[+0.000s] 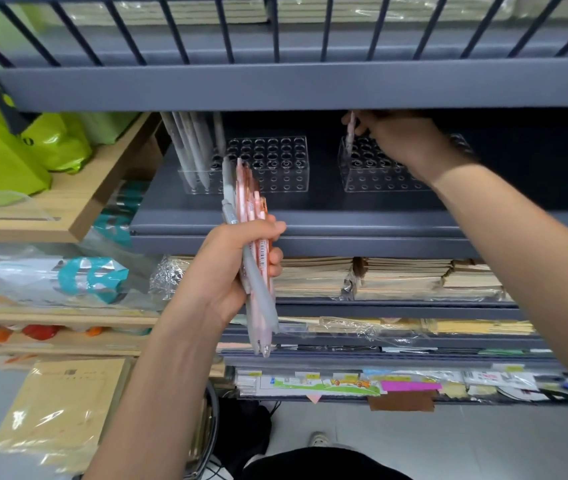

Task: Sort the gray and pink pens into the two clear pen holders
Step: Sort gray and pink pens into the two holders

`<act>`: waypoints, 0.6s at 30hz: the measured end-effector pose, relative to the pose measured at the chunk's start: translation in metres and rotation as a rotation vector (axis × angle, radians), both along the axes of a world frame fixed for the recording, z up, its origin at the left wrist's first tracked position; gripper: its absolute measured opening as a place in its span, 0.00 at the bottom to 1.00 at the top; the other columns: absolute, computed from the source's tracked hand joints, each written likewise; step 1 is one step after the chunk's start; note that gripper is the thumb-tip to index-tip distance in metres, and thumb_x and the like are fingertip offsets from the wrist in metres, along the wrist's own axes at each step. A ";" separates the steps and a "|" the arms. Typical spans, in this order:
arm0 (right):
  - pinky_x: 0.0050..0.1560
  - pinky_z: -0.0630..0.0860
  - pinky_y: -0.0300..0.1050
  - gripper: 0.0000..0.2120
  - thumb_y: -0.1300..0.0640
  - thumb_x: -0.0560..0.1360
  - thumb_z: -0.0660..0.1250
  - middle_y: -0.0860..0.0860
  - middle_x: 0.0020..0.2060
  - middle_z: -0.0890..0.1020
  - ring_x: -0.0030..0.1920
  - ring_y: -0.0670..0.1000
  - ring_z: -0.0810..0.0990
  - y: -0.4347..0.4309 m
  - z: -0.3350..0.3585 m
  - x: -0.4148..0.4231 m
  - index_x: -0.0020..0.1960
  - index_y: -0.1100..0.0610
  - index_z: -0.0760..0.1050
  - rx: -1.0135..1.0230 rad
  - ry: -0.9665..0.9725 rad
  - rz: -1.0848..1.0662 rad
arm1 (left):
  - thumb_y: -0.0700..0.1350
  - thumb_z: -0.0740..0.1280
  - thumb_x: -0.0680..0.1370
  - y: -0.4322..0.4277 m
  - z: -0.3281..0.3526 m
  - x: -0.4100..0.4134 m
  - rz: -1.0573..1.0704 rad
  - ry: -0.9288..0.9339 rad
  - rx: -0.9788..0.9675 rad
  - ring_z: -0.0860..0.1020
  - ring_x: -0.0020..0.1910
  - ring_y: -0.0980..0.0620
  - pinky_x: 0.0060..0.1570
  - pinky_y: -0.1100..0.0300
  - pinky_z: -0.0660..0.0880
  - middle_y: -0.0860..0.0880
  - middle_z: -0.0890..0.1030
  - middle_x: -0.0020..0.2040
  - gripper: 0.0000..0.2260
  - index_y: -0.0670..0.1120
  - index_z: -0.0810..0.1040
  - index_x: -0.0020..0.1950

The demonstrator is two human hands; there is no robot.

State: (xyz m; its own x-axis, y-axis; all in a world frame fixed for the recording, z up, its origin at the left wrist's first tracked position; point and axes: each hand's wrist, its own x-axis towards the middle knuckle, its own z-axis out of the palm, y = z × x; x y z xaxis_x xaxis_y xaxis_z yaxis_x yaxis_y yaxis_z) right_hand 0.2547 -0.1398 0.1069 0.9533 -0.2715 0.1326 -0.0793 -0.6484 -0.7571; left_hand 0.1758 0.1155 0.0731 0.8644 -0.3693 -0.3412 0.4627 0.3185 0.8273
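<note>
standing gray pens in left holder | right holder: one pink pen

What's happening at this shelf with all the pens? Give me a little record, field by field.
place: gray shelf holding two clear holders side by side
left hand: grips a bundle of pens, pink and gray mixed
right hand: pinches one pink pen, upright, tip at the right holder's left end
left holder: gray pens stand at its left end, most holes free
right holder: partly hidden by the hand; no other pens visible
progress: sorting unfinished
</note>
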 end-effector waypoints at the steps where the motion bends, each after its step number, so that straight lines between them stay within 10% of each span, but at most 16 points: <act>1: 0.47 0.71 0.33 0.16 0.45 0.83 0.55 0.39 0.43 0.82 0.43 0.36 0.78 0.001 0.000 -0.001 0.49 0.46 0.80 0.001 -0.008 -0.008 | 0.35 0.68 0.75 0.001 0.000 0.000 -0.002 0.004 0.002 0.71 0.25 0.54 0.24 0.64 0.70 0.48 0.74 0.35 0.06 0.43 0.75 0.49; 5: 0.39 0.68 0.23 0.14 0.44 0.82 0.58 0.36 0.41 0.82 0.37 0.27 0.76 0.002 -0.005 -0.006 0.47 0.46 0.80 0.016 -0.071 -0.033 | 0.34 0.68 0.75 0.007 -0.003 0.001 -0.017 0.011 0.014 0.71 0.25 0.54 0.24 0.64 0.70 0.47 0.73 0.35 0.07 0.42 0.74 0.50; 9: 0.65 0.70 0.41 0.13 0.49 0.80 0.63 0.49 0.57 0.83 0.58 0.45 0.79 0.009 -0.002 -0.010 0.58 0.55 0.79 0.039 -0.166 -0.166 | 0.35 0.70 0.74 0.013 -0.006 0.001 -0.047 -0.003 0.032 0.71 0.25 0.53 0.24 0.63 0.71 0.47 0.73 0.35 0.08 0.42 0.75 0.50; 11: 0.68 0.65 0.35 0.13 0.54 0.78 0.65 0.48 0.60 0.80 0.63 0.47 0.76 0.016 0.002 -0.020 0.61 0.57 0.78 0.019 -0.357 -0.264 | 0.35 0.72 0.70 0.017 -0.007 0.001 -0.092 -0.022 0.048 0.71 0.25 0.53 0.24 0.63 0.70 0.47 0.73 0.34 0.11 0.42 0.75 0.50; 15: 0.36 0.74 0.35 0.09 0.51 0.75 0.67 0.43 0.35 0.84 0.32 0.40 0.76 0.045 0.008 -0.045 0.36 0.45 0.78 0.167 -0.315 -0.147 | 0.34 0.73 0.66 0.017 -0.009 0.002 -0.181 -0.048 0.074 0.71 0.24 0.53 0.24 0.62 0.70 0.48 0.74 0.30 0.16 0.41 0.75 0.51; 18: 0.22 0.66 0.37 0.07 0.54 0.76 0.70 0.47 0.28 0.81 0.22 0.45 0.70 0.069 0.010 -0.058 0.39 0.51 0.79 0.258 -0.116 0.180 | 0.36 0.72 0.66 0.013 -0.011 0.001 -0.227 -0.050 0.084 0.71 0.24 0.52 0.23 0.61 0.70 0.49 0.73 0.29 0.15 0.40 0.75 0.51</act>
